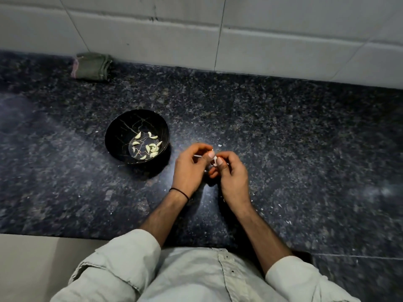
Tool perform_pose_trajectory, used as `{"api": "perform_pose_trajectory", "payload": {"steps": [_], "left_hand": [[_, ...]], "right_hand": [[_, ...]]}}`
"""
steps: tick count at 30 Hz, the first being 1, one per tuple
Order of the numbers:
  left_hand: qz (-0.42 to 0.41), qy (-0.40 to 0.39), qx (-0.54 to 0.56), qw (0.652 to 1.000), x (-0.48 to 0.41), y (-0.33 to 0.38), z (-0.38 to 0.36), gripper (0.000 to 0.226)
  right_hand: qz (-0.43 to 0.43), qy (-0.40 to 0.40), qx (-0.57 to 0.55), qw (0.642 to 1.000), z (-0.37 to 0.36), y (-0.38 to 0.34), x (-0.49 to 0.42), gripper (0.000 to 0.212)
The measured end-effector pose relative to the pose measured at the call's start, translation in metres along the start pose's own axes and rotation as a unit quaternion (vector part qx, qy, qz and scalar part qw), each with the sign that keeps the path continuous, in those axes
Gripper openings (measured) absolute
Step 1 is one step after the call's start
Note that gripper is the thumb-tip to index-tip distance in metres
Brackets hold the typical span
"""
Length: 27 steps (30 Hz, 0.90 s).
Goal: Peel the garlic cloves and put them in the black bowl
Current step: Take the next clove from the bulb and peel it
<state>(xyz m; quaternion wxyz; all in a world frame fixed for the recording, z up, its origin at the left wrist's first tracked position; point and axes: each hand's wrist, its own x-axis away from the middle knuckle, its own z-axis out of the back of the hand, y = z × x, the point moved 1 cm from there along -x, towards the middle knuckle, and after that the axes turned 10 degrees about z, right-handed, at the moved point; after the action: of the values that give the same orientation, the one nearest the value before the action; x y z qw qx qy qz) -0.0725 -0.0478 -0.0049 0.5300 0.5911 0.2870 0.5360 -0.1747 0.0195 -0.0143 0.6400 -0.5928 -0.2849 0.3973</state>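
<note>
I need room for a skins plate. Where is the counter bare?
Widest: the counter right of the right hand, back to the tiled wall. Also between the folded cloth and the black bowl. Tight between bowl and left hand.

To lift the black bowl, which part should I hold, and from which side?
Probably the left rim of the black bowl, from above-left: it stands upright, peeled cloves lie low inside, and left hand and right hand peel a garlic clove on its right.
</note>
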Motion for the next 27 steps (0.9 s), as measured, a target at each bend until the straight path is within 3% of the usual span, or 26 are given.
{"api": "perform_pose_trajectory", "payload": {"steps": [11,16,27], "left_hand": [[0.025,-0.024,-0.003,0.999,-0.008,-0.01,-0.016,0.014],[0.057,-0.018,-0.019,0.998,-0.009,-0.025,-0.027,0.008],[0.109,0.0,0.048,0.993,-0.013,-0.036,-0.046,0.016]], "right_hand": [[-0.067,-0.017,-0.04,0.997,0.014,0.005,0.0,0.01],[-0.053,0.015,0.041,0.998,0.021,0.014,-0.005,0.016],[-0.162,0.07,0.047,0.983,0.013,0.036,-0.011,0.023]]}}
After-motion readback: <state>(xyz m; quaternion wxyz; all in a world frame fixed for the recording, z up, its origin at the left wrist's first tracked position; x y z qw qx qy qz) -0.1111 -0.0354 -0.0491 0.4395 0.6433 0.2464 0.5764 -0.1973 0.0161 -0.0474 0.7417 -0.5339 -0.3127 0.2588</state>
